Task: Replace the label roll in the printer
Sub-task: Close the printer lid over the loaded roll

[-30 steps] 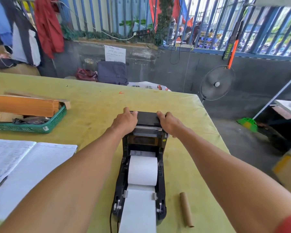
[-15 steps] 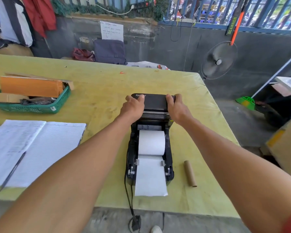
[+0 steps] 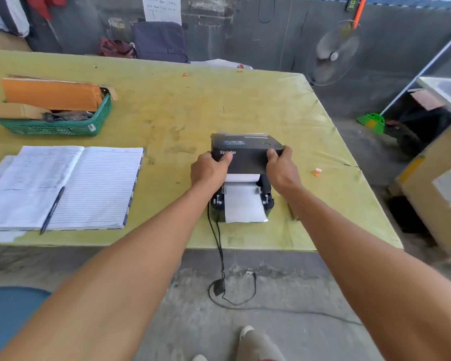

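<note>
A black label printer (image 3: 216, 207) stands near the front edge of the yellow-green table (image 3: 182, 108). Its black lid (image 3: 248, 155) is tilted most of the way down over the body. My left hand (image 3: 210, 169) grips the lid's left side and my right hand (image 3: 281, 169) grips its right side. A white label roll (image 3: 241, 177) shows only as a thin strip under the lid. Its white paper strip (image 3: 244, 205) runs out over the printer's front. The empty brown cardboard core (image 3: 292, 212) lies right of the printer, mostly hidden by my right forearm.
An open lined notebook (image 3: 89, 186) with a pen (image 3: 52, 211) lies at the left. A green basket (image 3: 60, 126) with cardboard stands behind it. The printer's cable (image 3: 220, 254) hangs over the table's front edge to the floor. A cardboard box (image 3: 438, 183) stands at the right.
Both hands have swung the lid forward and down, so it now covers most of the label roll. The view has pulled back and tilted down.
</note>
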Demonstrator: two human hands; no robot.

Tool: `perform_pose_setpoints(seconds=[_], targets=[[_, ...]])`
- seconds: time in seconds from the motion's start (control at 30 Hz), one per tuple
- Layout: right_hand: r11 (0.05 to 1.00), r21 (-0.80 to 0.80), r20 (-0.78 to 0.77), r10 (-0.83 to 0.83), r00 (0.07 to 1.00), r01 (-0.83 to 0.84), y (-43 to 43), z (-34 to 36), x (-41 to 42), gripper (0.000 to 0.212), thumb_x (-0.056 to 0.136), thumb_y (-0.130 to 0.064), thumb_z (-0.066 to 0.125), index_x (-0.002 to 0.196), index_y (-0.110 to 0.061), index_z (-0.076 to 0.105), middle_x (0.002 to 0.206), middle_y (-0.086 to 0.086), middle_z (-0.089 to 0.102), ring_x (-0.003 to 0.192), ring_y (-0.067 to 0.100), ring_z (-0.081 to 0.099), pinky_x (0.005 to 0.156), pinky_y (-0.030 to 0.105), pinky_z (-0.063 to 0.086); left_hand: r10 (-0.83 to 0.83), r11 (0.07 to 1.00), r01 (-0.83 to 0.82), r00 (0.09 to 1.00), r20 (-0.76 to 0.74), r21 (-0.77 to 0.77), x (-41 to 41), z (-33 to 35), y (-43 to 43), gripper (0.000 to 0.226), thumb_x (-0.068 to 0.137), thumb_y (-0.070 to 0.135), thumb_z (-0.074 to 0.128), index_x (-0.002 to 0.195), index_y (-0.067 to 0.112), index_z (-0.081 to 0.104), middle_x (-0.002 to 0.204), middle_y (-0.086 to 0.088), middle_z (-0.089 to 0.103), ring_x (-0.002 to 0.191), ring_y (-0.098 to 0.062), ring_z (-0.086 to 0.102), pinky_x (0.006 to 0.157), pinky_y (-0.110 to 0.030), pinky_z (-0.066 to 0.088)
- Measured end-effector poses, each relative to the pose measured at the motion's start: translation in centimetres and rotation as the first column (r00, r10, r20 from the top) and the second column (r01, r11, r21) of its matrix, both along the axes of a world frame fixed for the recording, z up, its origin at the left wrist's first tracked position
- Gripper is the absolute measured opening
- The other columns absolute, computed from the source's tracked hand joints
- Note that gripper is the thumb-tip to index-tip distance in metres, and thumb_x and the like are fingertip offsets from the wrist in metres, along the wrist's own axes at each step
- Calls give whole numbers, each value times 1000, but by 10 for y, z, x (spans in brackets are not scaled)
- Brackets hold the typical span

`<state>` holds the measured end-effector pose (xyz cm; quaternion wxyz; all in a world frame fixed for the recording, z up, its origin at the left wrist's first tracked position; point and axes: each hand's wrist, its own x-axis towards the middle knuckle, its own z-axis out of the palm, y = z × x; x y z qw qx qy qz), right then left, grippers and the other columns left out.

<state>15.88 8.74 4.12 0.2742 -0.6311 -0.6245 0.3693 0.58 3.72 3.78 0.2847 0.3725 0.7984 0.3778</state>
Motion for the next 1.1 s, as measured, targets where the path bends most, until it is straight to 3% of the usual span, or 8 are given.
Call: perform_pose_setpoints(seconds=[0.1, 0.3, 0.4, 0.57, 0.67, 0.77, 0.97, 1.1], targets=[[999, -19, -6, 32, 999, -32, -12, -11, 11, 44, 105, -36, 34, 138, -7, 37, 122, 16, 57, 96, 30, 50, 78, 37, 37, -17, 997, 22, 998, 64, -76, 3, -4, -14, 55, 92, 64, 48, 86, 10, 61, 86, -5, 62, 69, -20, 55, 54, -29, 34], [996, -85, 16, -31, 999, 32, -27, -37, 22, 49, 104, -45, 31, 117, -4, 53, 110, 14, 62, 102, 36, 58, 86, 42, 46, 19, 987, -8, 997, 72, -158, 13, -22, -30, 53, 100, 53, 39, 90, 5, 59, 95, -12, 60, 72, -24, 53, 62, -33, 35], [994, -87, 86, -55, 995, 63, -30, -47, 23, 45, 105, -41, 31, 107, -4, 57, 106, 15, 62, 98, 37, 58, 82, 40, 45, 51, 980, -33, 995, 88, -194, 15, -33, -37, 57, 101, 49, 36, 102, 0, 65, 107, -20, 66, 88, -32, 62, 67, -36, 40], [996, -38, 116, -70, 991, 75, -20, -57, 30, 41, 103, -34, 42, 88, -4, 65, 91, 19, 67, 86, 38, 60, 74, 38, 46, 141, 981, -126, 985, 95, -148, 17, -35, -38, 50, 100, 38, 48, 59, 10, 43, 66, -4, 48, 58, -19, 43, 50, -31, 27], [997, -42, 137, -54, 989, 61, -13, -58, 37, 45, 100, -29, 51, 61, -7, 52, 63, 9, 55, 66, 31, 50, 61, 33, 37, 187, 976, -175, 978, 88, -130, 14, -42, -36, 52, 93, 32, 61, 52, 12, 36, 56, -3, 43, 53, -20, 40, 49, -29, 25], [993, -90, 107, -72, 992, 81, -9, -61, 43, 52, 97, -29, 59, 53, -11, 39, 54, 4, 42, 56, 27, 37, 54, 33, 29, 260, 963, -251, 962, 85, -103, 17, -50, -36, 51, 88, 32, 68, 52, 13, 37, 51, -1, 42, 47, -19, 37, 50, -28, 26], [984, -156, 40, -78, 996, 83, -2, -65, 48, 42, 91, -37, 66, 60, -11, 57, 62, 5, 52, 60, 29, 45, 61, 32, 40, 334, 936, -312, 933, 131, -164, 19, -46, -31, 40, 88, 31, 73, 61, 13, 51, 66, 1, 50, 67, -26, 53, 70, -34, 48], [982, -164, 20, -90, 996, 92, -3, -68, 50, 48, 91, -40, 66, 54, -14, 49, 61, 4, 55, 59, 29, 48, 63, 32, 42, 345, 932, -321, 928, 142, -170, 19, -45, -28, 26, 88, 31, 74, 81, 7, 64, 94, -6, 58, 86, -28, 56, 76, -32, 46]])
